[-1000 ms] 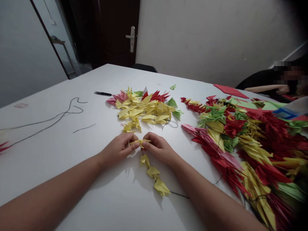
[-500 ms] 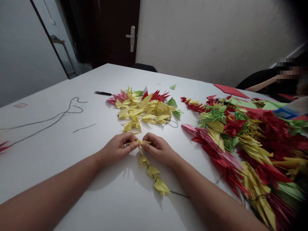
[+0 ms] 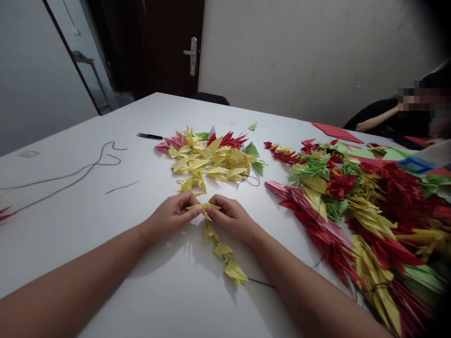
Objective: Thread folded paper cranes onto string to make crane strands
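Between my two hands is a yellow origami crane (image 3: 205, 207), pinched by its wings. My left hand (image 3: 175, 212) has thumb and fingers closed on one side of it, and my right hand (image 3: 229, 215) grips the other side. Below it, several yellow cranes are threaded on a dark string (image 3: 260, 282) that runs off under my right forearm. One threaded crane (image 3: 235, 272) lies lowest, nearest me. Just beyond my fingers lies a pile of loose yellow cranes (image 3: 211, 159), with some red, pink and green ones at its edges.
Strung red, yellow, green and pink cranes (image 3: 338, 183) cover the table's right side. A black pen-like cutter (image 3: 149, 136) lies behind the pile. Loose dark string (image 3: 70, 177) curls at the left. Red paper (image 3: 336, 132) lies far right, near another person's arm (image 3: 377, 119).
The crane between my fingers has its wings spread a little flatter and wider. My hands stay in nearly the same place. The other person at the right has shifted slightly.
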A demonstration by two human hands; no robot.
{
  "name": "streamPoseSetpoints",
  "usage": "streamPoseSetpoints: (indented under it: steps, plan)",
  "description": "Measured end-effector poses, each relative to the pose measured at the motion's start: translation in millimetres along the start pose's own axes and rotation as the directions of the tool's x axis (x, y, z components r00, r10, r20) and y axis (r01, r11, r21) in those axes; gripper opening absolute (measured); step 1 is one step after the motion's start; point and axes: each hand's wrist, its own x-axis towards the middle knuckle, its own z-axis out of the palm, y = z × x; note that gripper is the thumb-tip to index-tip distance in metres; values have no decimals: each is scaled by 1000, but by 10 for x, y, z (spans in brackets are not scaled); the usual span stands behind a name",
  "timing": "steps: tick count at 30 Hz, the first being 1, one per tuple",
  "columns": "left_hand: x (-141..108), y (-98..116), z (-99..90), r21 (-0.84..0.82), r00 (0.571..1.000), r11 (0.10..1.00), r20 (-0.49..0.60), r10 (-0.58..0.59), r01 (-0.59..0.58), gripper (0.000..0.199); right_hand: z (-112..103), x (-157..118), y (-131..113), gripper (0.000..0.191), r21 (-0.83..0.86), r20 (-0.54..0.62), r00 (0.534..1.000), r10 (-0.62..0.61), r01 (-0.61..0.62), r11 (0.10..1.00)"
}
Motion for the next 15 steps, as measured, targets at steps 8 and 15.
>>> streamPoseSetpoints:
  steps: [8,15]
  plan:
    - [0,-7,3,-115,999,993,42,-14,19,31,-19,-1,62,26,145,62,998,-7,-2,989]
    - [-3,12,-7,-73,999,997,47,0,4,28,-43,-10,61,28,216,115,993,4,-29,976]
